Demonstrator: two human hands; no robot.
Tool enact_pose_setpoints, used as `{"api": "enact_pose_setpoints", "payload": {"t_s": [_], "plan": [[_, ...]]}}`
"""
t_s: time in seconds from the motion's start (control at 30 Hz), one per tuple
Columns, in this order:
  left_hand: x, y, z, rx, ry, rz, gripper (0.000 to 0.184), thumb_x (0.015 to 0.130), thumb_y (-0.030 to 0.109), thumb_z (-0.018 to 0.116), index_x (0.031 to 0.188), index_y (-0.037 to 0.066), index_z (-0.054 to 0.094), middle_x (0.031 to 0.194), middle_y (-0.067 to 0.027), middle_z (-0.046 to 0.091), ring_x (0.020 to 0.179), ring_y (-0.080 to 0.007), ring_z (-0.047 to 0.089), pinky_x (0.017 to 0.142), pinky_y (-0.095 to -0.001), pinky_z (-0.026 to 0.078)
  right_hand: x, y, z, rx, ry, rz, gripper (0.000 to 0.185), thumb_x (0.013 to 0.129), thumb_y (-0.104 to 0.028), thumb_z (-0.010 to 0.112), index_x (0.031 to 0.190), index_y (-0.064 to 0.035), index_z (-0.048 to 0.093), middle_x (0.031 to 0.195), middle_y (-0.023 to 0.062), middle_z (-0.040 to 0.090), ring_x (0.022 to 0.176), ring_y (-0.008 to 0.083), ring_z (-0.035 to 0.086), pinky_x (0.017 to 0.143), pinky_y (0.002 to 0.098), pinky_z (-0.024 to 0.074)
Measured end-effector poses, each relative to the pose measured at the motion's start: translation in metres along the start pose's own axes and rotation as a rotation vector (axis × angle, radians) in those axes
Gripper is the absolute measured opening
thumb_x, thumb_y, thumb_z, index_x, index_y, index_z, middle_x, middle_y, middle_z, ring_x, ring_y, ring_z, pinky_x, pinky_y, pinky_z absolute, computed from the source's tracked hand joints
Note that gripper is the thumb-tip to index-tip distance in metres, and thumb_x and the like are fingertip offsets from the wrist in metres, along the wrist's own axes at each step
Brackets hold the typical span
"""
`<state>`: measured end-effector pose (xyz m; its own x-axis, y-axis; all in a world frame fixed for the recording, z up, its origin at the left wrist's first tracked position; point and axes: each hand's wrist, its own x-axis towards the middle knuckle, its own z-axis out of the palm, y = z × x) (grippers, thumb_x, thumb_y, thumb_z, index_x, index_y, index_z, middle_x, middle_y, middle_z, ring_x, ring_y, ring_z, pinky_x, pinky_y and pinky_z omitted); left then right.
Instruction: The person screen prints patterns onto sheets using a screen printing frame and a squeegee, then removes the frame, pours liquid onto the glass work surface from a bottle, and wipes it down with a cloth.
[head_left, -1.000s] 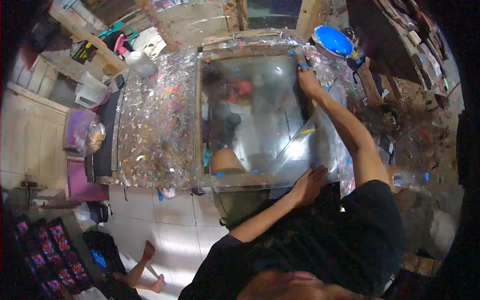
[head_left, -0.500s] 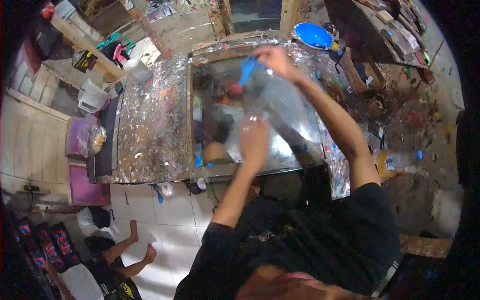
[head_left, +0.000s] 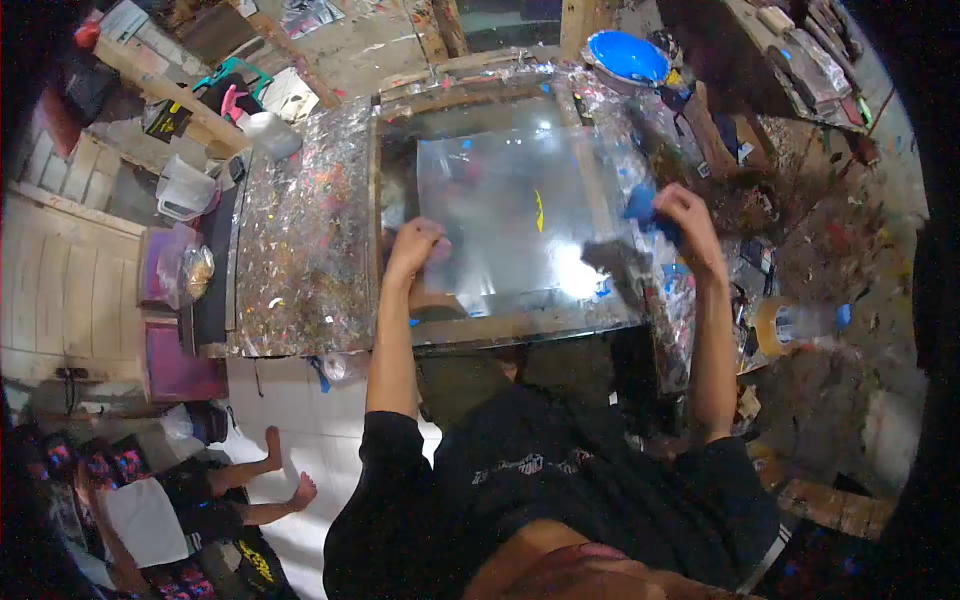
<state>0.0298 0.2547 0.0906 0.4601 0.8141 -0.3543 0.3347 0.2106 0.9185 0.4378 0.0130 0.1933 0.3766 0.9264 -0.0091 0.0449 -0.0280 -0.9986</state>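
Observation:
A translucent plastic sheet with a small yellow mark lies over the framed glass panel in front of me. At the sheet's left edge, the curled fingers of my left hand grip its border; the fingertips are slightly blurred. My right hand is off the panel's right side, its fingers pinched on a crumpled strip of blue tape. Small blue bits dot the sheet and the glass.
The paint-spattered table surrounds the panel. A blue basin stands at the back right, a bottle at the right. White jugs stand at the left. Another person's legs extend over the floor at lower left.
My left hand has moved left to the sheet's edge. My right hand has swung right and toward me with the blue tape. The sheet now shows spread flat across the glass.

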Motion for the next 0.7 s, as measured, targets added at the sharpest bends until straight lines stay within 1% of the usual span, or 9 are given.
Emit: {"api": "enact_pose_setpoints", "payload": {"t_s": [0.03,0.1,0.23,0.47,0.5,0.57,0.6,0.63,0.7], "plan": [[-0.003,-0.006,-0.001,0.176,0.135,0.282,0.021,0.092,0.016,0.059,0.102,-0.001,0.065,0.087,-0.0118,0.069,0.07,-0.0192,0.068,0.058,-0.027,0.053,-0.023,-0.005,0.016,-0.05,-0.169,0.095,0.017,0.089,-0.022,0.068,0.084,-0.0063,0.065,0.086,-0.0013,0.062,0.079,0.0083,0.056,0.075,0.0246,0.0449],[-0.021,0.022,-0.004,-0.297,0.068,0.055,0.021,0.097,0.019,0.056,0.103,0.0,0.065,0.088,-0.0115,0.069,0.069,-0.0182,0.067,0.06,-0.0285,0.053,-0.062,0.024,0.051,-0.033,-0.564,0.274,0.02,0.085,-0.019,0.074,0.097,-0.0051,0.068,0.092,-0.0008,0.065,0.086,0.0088,0.058,0.081,0.0273,0.0472],[-0.042,0.055,0.002,-0.444,0.095,0.091,0.021,0.1,0.019,0.055,0.104,0.001,0.064,0.083,-0.0112,0.069,0.07,-0.0165,0.066,0.062,-0.0297,0.053,-0.114,0.094,0.154,0.646,-0.441,0.72,0.027,0.089,-0.022,0.072,0.11,-0.0052,0.065,0.098,-0.0004,0.065,0.091,0.0089,0.06,0.082,0.0262,0.0481],[-0.034,0.125,0.042,-0.035,0.139,0.175,0.013,0.097,0.015,0.056,0.097,0.005,0.064,0.082,-0.0077,0.067,0.072,-0.0163,0.065,0.067,-0.0302,0.053,-0.124,0.045,0.135,0.599,-0.582,0.534,0.029,0.09,-0.013,0.069,0.115,-0.0016,0.061,0.103,0.005,0.066,0.096,0.0118,0.063,0.082,0.026,0.0503],[-0.02,0.134,0.062,0.034,0.069,0.452,0.013,0.096,0.014,0.056,0.097,0.003,0.063,0.087,-0.0075,0.067,0.073,-0.0162,0.065,0.066,-0.0296,0.053,-0.122,0.029,0.121,0.589,-0.588,0.544,0.029,0.09,-0.013,0.069,0.115,-0.0016,0.061,0.103,0.005,0.066,0.096,0.0118,0.063,0.082,0.026,0.0503],[-0.008,0.176,0.117,-0.112,-0.265,0.137,0.016,0.095,0.014,0.057,0.099,-0.001,0.06,0.094,-0.0097,0.064,0.074,-0.0172,0.065,0.063,-0.0327,0.057,-0.121,-0.01,0.094,0.382,-0.583,0.429,0.031,0.089,-0.019,0.071,0.114,-0.0023,0.063,0.104,0.0029,0.066,0.098,0.0121,0.061,0.087,0.0285,0.048],[0.002,0.19,0.147,0.198,-0.314,0.286,0.017,0.094,0.015,0.058,0.098,-0.001,0.059,0.092,-0.0107,0.064,0.071,-0.0196,0.065,0.062,-0.0339,0.058,-0.122,-0.024,0.084,0.268,-0.544,0.32,0.032,0.086,-0.019,0.074,0.112,-0.0019,0.064,0.104,0.0036,0.066,0.099,0.0132,0.06,0.089,0.0307,0.0471],[0.014,0.19,0.18,0.136,-0.386,0.368,0.022,0.093,0.02,0.059,0.092,-0.003,0.06,0.087,-0.0134,0.064,0.072,-0.0184,0.065,0.06,-0.0333,0.057,-0.125,-0.034,0.074,0.254,-0.545,0.323,0.032,0.086,-0.019,0.074,0.112,-0.0019,0.064,0.104,0.0036,0.066,0.099,0.0132,0.06,0.089,0.0307,0.0471],[0.028,0.198,0.248,0.258,-0.467,0.231,0.032,0.095,0.03,0.056,0.098,-0.002,0.063,0.085,-0.0115,0.065,0.082,-0.0237,0.066,0.074,-0.038,0.054,-0.134,-0.049,0.054,0.174,-0.475,0.124,0.032,0.083,-0.017,0.075,0.11,-0.0015,0.065,0.103,0.0036,0.066,0.098,0.0143,0.06,0.09,0.0314,0.0465]]}}
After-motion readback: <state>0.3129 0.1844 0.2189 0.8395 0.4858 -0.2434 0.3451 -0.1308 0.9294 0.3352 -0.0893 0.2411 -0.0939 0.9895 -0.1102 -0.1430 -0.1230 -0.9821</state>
